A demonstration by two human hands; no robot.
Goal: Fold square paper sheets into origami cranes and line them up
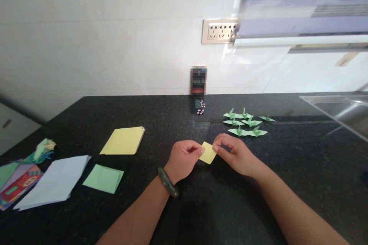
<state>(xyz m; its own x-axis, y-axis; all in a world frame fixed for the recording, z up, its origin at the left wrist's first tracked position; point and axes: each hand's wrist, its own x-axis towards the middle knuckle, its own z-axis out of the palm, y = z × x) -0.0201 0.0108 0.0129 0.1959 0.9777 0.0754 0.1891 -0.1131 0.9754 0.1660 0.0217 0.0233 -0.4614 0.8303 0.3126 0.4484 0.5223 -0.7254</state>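
Observation:
A small folded yellow paper (207,152) lies on the black countertop (201,206), pinched from both sides. My left hand (184,159), with a dark green bangle on its wrist, grips the paper's left edge with closed fingers. On the right edge, my right hand (234,153) pinches it between thumb and fingertips. Several green paper cranes (244,122) stand just behind my right hand.
A yellow paper stack (123,141), a green sheet (104,178) and pale blue sheets (56,182) lie to the left, with coloured packaging (17,183) at the far left edge. A small blurred object (199,82) leans on the wall. A metal sink (342,113) is at the right.

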